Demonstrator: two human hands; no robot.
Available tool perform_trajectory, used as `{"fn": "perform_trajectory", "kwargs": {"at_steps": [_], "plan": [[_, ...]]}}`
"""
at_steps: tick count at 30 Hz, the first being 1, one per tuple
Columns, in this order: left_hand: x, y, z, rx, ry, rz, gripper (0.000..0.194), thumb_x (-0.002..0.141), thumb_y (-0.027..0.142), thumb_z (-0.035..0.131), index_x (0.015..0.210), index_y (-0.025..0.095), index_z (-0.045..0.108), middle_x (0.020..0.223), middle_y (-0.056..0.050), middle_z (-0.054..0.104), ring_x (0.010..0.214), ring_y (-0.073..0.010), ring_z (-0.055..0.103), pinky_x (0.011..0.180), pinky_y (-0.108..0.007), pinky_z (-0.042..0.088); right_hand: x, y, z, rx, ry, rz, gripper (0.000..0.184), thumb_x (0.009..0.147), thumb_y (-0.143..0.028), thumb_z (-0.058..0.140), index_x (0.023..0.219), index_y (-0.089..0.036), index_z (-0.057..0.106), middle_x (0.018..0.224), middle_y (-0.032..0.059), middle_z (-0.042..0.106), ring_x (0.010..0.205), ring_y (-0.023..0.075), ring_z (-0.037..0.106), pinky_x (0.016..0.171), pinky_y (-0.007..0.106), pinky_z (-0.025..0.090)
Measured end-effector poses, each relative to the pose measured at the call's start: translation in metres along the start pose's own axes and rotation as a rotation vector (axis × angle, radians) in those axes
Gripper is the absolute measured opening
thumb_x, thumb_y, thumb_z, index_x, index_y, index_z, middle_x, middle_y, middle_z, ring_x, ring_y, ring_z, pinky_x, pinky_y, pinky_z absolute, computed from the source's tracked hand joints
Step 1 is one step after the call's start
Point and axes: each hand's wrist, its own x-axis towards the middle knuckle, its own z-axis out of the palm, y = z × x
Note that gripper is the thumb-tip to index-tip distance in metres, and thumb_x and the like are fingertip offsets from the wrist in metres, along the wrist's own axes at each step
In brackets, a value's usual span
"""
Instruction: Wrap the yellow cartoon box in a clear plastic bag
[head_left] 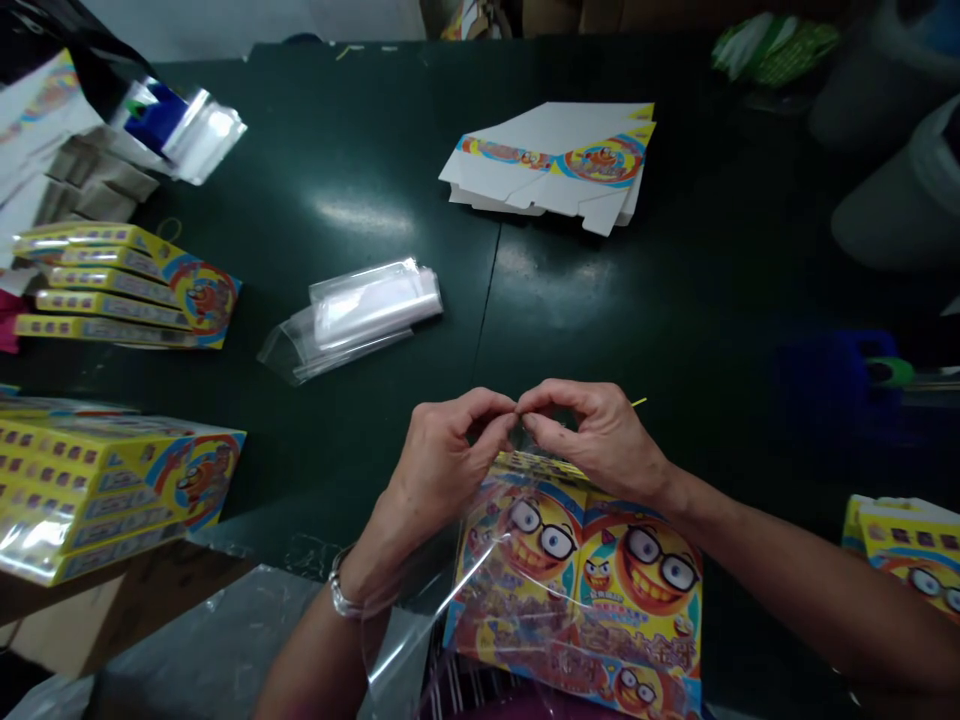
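We've got left hand and right hand bent inward, fingertips meeting, pinching the clear bag closed over a printed box.

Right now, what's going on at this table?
A person's left hand and right hand meet above a yellow cartoon-printed box in a clear plastic bag, their fingertips appearing to pinch the bag's top edge. On the dark green table, a bundle of clear plastic bags and a stack of flat printed cardboard blanks lie ahead, with stacks of yellow boxes to the left.
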Motion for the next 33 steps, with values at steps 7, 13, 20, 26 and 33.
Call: {"fn": "perform_trajectory", "kwargs": {"at_steps": [7,13,20,26,33], "plan": [[-0.001,-0.001,0.008,0.148,0.071,0.108,0.013,0.081,0.008,0.056,0.076,0.014,0.067,0.061,0.002,0.065,0.053,-0.0075,0.056,0.051,-0.018,0.040,0.001,0.001,0.001,-0.075,0.018,-0.046,0.013,0.078,-0.010,0.060,0.068,-0.013,0.067,0.058,-0.0025,0.062,0.054,0.0075,0.054,0.054,0.020,0.041],[0.006,-0.013,0.023,0.289,0.258,0.202,0.014,0.077,0.007,0.055,0.068,0.014,0.063,0.058,0.002,0.062,0.050,-0.0067,0.052,0.051,-0.019,0.039,0.002,0.005,0.002,-0.129,0.050,-0.015,0.014,0.078,-0.010,0.060,0.066,-0.014,0.067,0.058,-0.0015,0.063,0.055,0.0089,0.055,0.058,0.022,0.042],[0.009,-0.031,-0.002,0.042,0.279,-0.105,0.009,0.083,0.020,0.059,0.081,0.018,0.068,0.065,0.002,0.067,0.053,-0.0088,0.057,0.052,-0.020,0.045,0.001,0.009,-0.003,0.029,0.079,0.112,0.012,0.081,-0.014,0.060,0.071,-0.015,0.067,0.065,-0.0005,0.065,0.058,0.0098,0.058,0.054,0.020,0.043],[0.004,-0.005,0.000,-0.032,-0.025,-0.047,0.011,0.087,0.021,0.061,0.086,0.020,0.071,0.074,0.002,0.070,0.064,-0.0089,0.060,0.057,-0.018,0.045,0.001,0.010,-0.002,0.062,0.039,0.074,0.011,0.081,-0.015,0.059,0.076,-0.015,0.069,0.067,-0.0001,0.065,0.060,0.0100,0.056,0.057,0.020,0.045],[0.010,-0.008,-0.001,-0.089,-0.111,-0.069,0.013,0.087,0.018,0.057,0.082,0.018,0.069,0.062,0.002,0.066,0.056,-0.0095,0.060,0.055,-0.020,0.045,0.001,0.004,-0.002,0.029,-0.015,0.054,0.014,0.080,-0.009,0.057,0.074,-0.013,0.069,0.063,-0.0014,0.062,0.057,0.0080,0.052,0.054,0.018,0.042]]}}
